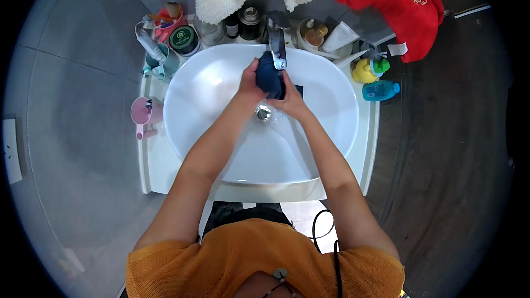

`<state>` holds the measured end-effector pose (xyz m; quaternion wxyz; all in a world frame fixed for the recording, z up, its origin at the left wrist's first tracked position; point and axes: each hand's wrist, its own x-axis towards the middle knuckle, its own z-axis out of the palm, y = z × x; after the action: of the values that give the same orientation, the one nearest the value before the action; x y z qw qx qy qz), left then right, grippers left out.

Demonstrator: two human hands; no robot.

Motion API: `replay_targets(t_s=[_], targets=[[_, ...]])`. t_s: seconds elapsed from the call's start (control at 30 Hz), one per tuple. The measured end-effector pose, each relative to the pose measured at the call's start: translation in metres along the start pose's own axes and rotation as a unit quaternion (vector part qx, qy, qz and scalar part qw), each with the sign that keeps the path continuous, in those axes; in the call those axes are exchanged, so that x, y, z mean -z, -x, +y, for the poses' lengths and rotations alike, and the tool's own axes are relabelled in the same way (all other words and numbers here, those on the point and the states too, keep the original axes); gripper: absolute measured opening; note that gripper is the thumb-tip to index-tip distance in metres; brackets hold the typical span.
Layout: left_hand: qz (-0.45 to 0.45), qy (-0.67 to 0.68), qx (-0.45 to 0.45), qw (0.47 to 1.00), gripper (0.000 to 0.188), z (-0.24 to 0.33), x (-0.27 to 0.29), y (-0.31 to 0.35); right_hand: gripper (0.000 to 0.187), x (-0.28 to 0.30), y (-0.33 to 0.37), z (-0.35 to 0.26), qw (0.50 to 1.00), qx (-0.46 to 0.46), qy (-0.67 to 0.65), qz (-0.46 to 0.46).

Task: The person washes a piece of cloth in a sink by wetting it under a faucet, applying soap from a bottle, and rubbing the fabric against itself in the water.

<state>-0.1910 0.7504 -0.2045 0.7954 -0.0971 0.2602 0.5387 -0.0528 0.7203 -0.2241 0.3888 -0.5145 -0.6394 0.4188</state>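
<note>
The dark blue cloth (268, 77), gripped between the left hand (251, 84) and right hand (290, 101) beneath the faucet (278, 49) over the white sink (201, 110), looks soft and limp, probably heavier and slippery if soaked, so its bunched sides seem the surest hold.

Navy cloth (268, 76); white basin (207, 105); silver faucet (277, 47); red towel (393, 5).

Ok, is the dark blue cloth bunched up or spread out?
Bunched up: the dark blue cloth makes a compact wad between the left hand and right hand, under the faucet.
</note>
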Motion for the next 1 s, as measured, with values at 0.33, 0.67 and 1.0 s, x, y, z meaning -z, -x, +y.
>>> replay_targets(t_s=[0.33, 0.67, 1.0], targets=[[0.112, -0.296, -0.033, 0.948, 0.034, 0.026, 0.064, -0.006, 0.029, 0.016, -0.022, -0.019, 0.885, -0.224, -0.403, 0.059], [0.023, -0.059, -0.004, 0.998, 0.032, -0.011, 0.056, -0.009, 0.044, 0.023, -0.011, 0.013, 0.948, -0.191, -0.254, 0.004], [0.098, -0.145, 0.032, 0.984, 0.037, -0.021, 0.044, -0.011, 0.042, 0.038, -0.027, 0.041, 0.801, -0.357, -0.457, 0.148]])
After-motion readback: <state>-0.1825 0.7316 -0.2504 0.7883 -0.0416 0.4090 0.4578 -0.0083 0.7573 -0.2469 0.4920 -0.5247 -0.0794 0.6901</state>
